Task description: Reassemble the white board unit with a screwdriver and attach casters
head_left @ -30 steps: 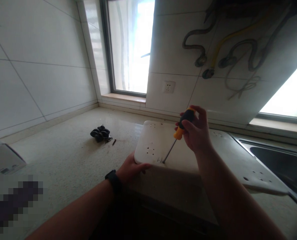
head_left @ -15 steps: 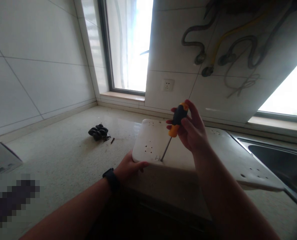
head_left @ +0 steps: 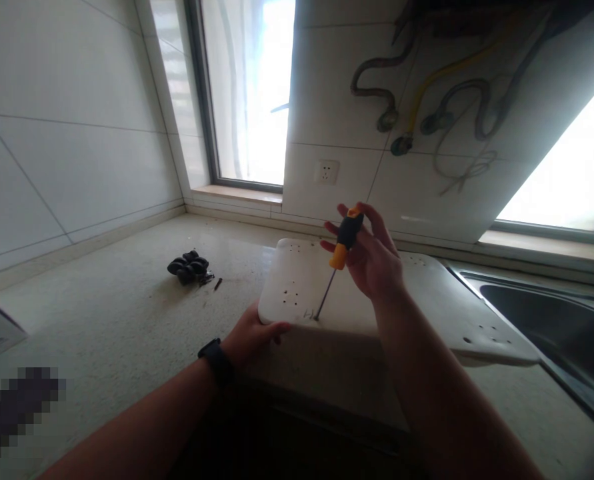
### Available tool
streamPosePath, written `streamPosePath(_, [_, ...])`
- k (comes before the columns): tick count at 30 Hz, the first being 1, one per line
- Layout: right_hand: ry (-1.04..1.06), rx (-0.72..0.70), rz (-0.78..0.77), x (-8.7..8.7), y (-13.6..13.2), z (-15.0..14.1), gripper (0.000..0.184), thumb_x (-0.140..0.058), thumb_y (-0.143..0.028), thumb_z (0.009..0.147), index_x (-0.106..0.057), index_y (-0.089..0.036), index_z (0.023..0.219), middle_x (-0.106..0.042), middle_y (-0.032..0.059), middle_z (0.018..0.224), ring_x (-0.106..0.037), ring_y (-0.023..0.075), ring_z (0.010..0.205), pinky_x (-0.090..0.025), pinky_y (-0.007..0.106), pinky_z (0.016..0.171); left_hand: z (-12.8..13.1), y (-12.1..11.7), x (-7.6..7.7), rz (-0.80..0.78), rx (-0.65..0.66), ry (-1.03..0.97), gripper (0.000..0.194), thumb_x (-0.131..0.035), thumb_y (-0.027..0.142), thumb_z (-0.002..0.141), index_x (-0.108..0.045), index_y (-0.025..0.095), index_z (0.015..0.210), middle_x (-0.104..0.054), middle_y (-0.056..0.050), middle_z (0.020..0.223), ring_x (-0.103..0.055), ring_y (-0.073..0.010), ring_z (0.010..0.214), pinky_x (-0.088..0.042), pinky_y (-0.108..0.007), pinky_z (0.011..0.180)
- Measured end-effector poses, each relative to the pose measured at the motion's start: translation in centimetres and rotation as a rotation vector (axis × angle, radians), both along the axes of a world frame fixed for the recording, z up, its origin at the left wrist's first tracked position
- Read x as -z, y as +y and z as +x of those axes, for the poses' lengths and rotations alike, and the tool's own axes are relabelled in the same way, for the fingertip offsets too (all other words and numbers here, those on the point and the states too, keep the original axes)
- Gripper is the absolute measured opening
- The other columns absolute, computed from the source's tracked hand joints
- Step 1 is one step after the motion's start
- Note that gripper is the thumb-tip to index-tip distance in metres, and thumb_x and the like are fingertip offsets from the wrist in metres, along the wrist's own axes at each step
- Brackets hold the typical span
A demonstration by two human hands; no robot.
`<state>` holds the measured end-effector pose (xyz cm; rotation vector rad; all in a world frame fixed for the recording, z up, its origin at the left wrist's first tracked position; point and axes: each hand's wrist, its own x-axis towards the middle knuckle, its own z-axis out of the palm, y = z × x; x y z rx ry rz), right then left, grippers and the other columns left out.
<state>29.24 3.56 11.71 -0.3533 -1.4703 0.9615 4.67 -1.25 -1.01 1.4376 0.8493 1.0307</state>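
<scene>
A white plastic panel (head_left: 427, 300) with small groups of screw holes lies on the counter, its near edge turned down toward me. My right hand (head_left: 371, 257) is closed around the black and orange handle of a screwdriver (head_left: 339, 250). The screwdriver's tip rests on the panel near its front left corner. My left hand (head_left: 251, 337), with a black watch on the wrist, grips that front left corner with fingers curled over the edge.
Black caster wheels (head_left: 187, 266) and a few loose screws (head_left: 217, 283) lie on the speckled counter (head_left: 101, 320) to the left. A steel sink (head_left: 551, 320) is on the right. Hoses (head_left: 427, 100) hang on the tiled wall above a socket (head_left: 326, 172).
The view has drifted a little, so everything sits slightly further left. My right-hand fingers have shifted around the screwdriver handle, whose tip stays at the same spot. My left hand keeps its grip.
</scene>
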Motion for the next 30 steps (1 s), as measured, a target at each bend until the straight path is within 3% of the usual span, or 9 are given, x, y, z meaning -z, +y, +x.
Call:
streamPosePath(3, [-0.050,-0.043,0.026,0.2,0.1,0.0,0.057,-0.060,-0.035,0.096,-0.037,-0.046,0.147,-0.050,0.0018,0.151,-0.069,0.0229,0.115,-0.063,0.051,0.092,0.0,-0.1,-0.1,-0.004,0.000,-0.006,0.047,-0.081,0.043,0.077,-0.062,0.014,0.108,-0.070,-0.005,0.090,-0.062,-0.0135,0.064,-0.053,-0.027,0.056])
streamPosePath(7, [-0.059,-0.008,0.034,0.0,0.6,-0.2,0.073,-0.071,-0.037,0.090,-0.033,-0.048,0.151,-0.056,0.0018,0.138,-0.073,0.0166,0.089,-0.068,0.040,0.077,0.1,-0.2,-0.2,0.000,0.013,0.008,0.046,-0.081,0.043,0.078,-0.061,0.014,0.108,-0.069,-0.004,0.087,-0.062,-0.0134,0.063,-0.053,-0.027,0.057])
streamPosePath(11, [-0.140,0.097,-0.007,-0.9,0.8,-0.8,0.066,-0.078,-0.040,0.083,-0.044,-0.038,0.139,-0.056,0.0038,0.134,-0.072,0.0154,0.077,-0.068,0.037,0.070,0.2,-0.3,-0.4,0.006,-0.015,0.002,0.047,-0.082,0.045,0.075,-0.061,0.014,0.104,-0.068,-0.003,0.082,-0.061,-0.0135,0.062,-0.051,-0.026,0.055])
streamPosePath(16, [-0.163,0.336,0.119,-1.6,0.0,-1.3,0.057,-0.079,-0.036,0.081,-0.046,-0.034,0.127,-0.053,0.0017,0.123,-0.066,0.0090,0.072,-0.065,0.029,0.067,0.2,-0.5,-0.7,-0.009,-0.021,0.013,0.047,-0.082,0.046,0.075,-0.061,0.015,0.103,-0.068,-0.002,0.081,-0.061,-0.0134,0.060,-0.050,-0.026,0.054])
streamPosePath(20, [-0.244,0.306,0.173,-2.4,-1.1,-1.3,0.049,-0.077,-0.032,0.084,-0.045,-0.032,0.121,-0.057,0.0015,0.118,-0.067,0.0104,0.076,-0.064,0.028,0.066,0.2,-0.6,-0.8,0.003,-0.026,0.009,0.047,-0.082,0.045,0.075,-0.061,0.015,0.103,-0.068,-0.002,0.081,-0.061,-0.0134,0.060,-0.051,-0.027,0.055])
streamPosePath(24, [-0.387,0.081,0.233,-4.4,-2.6,-0.9,0.033,-0.063,-0.031,0.095,-0.044,-0.031,0.122,-0.052,0.0071,0.142,-0.069,0.0180,0.105,-0.064,0.039,0.085,0.2,-0.5,-0.4,-0.004,-0.026,-0.011,0.050,-0.082,0.046,0.075,-0.062,0.014,0.108,-0.069,-0.004,0.085,-0.061,-0.0138,0.061,-0.051,-0.027,0.055])
streamPosePath(26, [-0.534,0.077,0.273,-6.0,-3.3,-0.5,0.033,-0.063,-0.030,0.095,-0.045,-0.029,0.122,-0.053,0.0085,0.144,-0.066,0.0210,0.115,-0.063,0.040,0.089,0.2,-0.4,-0.3,-0.011,-0.029,-0.012,0.052,-0.082,0.046,0.075,-0.062,0.014,0.110,-0.071,-0.006,0.089,-0.062,-0.0142,0.062,-0.052,-0.028,0.056])
streamPosePath(30, [-0.909,0.250,0.397,-9.5,-3.7,0.2,0.047,-0.074,-0.033,0.088,-0.053,-0.029,0.129,-0.068,0.0047,0.115,-0.070,0.0200,0.092,-0.060,0.039,0.079,0.2,-0.4,-0.5,0.002,-0.013,-0.004,0.052,-0.082,0.046,0.076,-0.062,0.013,0.110,-0.071,-0.006,0.089,-0.062,-0.0142,0.063,-0.053,-0.028,0.057])
